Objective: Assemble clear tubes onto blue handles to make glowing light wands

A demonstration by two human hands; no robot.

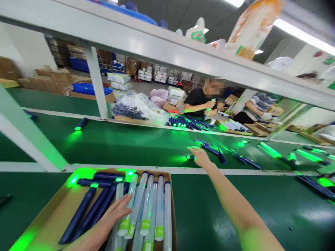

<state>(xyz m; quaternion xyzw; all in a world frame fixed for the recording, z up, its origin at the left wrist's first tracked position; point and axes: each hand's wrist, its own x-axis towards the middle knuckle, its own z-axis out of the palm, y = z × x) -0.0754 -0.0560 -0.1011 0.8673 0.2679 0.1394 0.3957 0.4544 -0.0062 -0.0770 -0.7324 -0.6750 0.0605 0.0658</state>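
A cardboard box stands on the green surface in front of me. Dark blue tubes that glow green at their ends lie in its left part, and clear tubes with lime-green ends fill the right part. Over the tubes, my left hand is spread, its fingers extended beside the clear ones. My right hand reaches out over the far green belt, fingers extended, next to a short dark blue piece with a lit end. Whether it touches that piece I cannot tell.
More glowing tubes lie on the belt at right, one at left. A white shelf and post cross the view. Beyond, a person in black and another in stripes work near boxes.
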